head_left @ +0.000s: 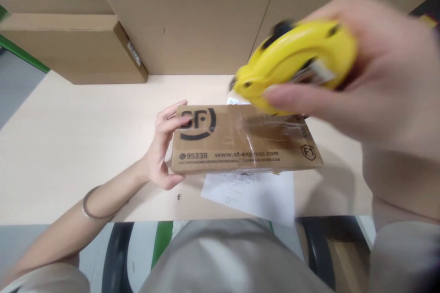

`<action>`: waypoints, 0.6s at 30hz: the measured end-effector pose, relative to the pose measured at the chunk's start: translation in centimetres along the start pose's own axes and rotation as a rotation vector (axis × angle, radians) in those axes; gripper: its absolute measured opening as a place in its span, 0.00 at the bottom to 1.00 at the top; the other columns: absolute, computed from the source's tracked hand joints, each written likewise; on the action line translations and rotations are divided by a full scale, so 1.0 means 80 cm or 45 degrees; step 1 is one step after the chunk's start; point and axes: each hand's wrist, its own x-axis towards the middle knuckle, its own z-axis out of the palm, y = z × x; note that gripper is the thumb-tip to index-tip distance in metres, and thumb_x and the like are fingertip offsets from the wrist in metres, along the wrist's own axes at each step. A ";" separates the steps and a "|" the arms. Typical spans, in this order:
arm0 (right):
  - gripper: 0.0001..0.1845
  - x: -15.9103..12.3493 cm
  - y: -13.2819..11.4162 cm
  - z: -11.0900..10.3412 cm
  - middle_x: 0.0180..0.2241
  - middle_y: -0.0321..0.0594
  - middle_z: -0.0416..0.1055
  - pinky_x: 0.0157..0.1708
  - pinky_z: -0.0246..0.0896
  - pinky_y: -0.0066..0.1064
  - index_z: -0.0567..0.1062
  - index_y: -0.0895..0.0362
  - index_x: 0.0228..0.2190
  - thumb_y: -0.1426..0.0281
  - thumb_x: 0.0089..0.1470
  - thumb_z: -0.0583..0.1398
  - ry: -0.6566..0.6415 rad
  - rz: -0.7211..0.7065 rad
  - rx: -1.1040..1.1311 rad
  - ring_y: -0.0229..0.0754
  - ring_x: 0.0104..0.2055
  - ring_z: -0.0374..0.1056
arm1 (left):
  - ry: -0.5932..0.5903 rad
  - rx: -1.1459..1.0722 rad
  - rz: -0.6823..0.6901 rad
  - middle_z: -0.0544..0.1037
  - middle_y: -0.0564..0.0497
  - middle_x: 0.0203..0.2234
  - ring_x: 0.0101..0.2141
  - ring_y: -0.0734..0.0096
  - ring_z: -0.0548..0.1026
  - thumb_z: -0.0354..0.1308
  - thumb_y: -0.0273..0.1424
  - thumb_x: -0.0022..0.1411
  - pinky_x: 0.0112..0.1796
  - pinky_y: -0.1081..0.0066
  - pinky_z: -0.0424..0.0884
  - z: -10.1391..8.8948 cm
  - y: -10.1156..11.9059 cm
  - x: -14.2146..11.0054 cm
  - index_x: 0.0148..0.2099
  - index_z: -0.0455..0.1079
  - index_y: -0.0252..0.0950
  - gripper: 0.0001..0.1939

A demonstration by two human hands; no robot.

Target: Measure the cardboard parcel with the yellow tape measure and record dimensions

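My left hand grips the left end of a small brown cardboard box, fingers over its far edge and top, thumb at the near corner. The box carries black SF print and clear tape. My right hand, blurred and close to the camera, holds what looks like a yellow tape measure above the right part of the box. It has a black button on top and a dark tip pointing left. Partly under the box lies a white sheet of paper with faint marks.
Large cardboard boxes line the back of the pale table. A flatter box stands at the back left. Near the front edge is a small dark mark. Chair armrests flank my body.
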 end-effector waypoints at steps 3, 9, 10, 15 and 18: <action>0.21 0.015 -0.038 0.028 0.44 0.40 0.78 0.40 0.64 0.35 0.74 0.52 0.47 0.52 0.61 0.66 -0.106 -0.352 -0.030 0.43 0.40 0.72 | 0.046 -0.127 0.025 0.64 0.45 0.69 0.68 0.38 0.66 0.62 0.67 0.49 0.66 0.44 0.70 0.002 -0.002 -0.003 0.76 0.50 0.47 0.60; 0.14 0.048 -0.054 0.057 0.40 0.35 0.77 0.33 0.54 0.30 0.73 0.56 0.46 0.60 0.66 0.60 -0.459 -0.620 -0.030 0.37 0.35 0.69 | 0.101 -0.070 -0.127 0.51 0.49 0.77 0.72 0.34 0.59 0.59 0.69 0.52 0.66 0.47 0.70 0.012 -0.015 -0.031 0.79 0.35 0.52 0.63; 0.13 0.051 -0.055 0.058 0.40 0.35 0.78 0.33 0.53 0.30 0.73 0.55 0.46 0.61 0.66 0.60 -0.480 -0.632 -0.051 0.37 0.36 0.69 | 0.099 -0.032 -0.135 0.50 0.48 0.77 0.72 0.33 0.59 0.57 0.70 0.52 0.66 0.46 0.70 0.012 -0.017 -0.034 0.79 0.32 0.52 0.64; 0.11 0.045 -0.038 0.038 0.36 0.34 0.78 0.32 0.54 0.31 0.76 0.52 0.44 0.62 0.62 0.63 -0.493 -0.535 -0.133 0.39 0.33 0.69 | -0.015 0.094 -0.083 0.59 0.41 0.71 0.66 0.34 0.67 0.59 0.72 0.46 0.62 0.38 0.71 0.008 -0.018 -0.024 0.77 0.42 0.55 0.64; 0.10 0.017 0.005 0.003 0.34 0.34 0.78 0.29 0.58 0.32 0.78 0.49 0.43 0.62 0.60 0.66 -0.505 -0.348 -0.174 0.39 0.29 0.69 | 0.013 0.064 0.015 0.64 0.41 0.64 0.64 0.35 0.69 0.60 0.68 0.48 0.59 0.35 0.72 0.005 -0.009 -0.010 0.72 0.55 0.56 0.53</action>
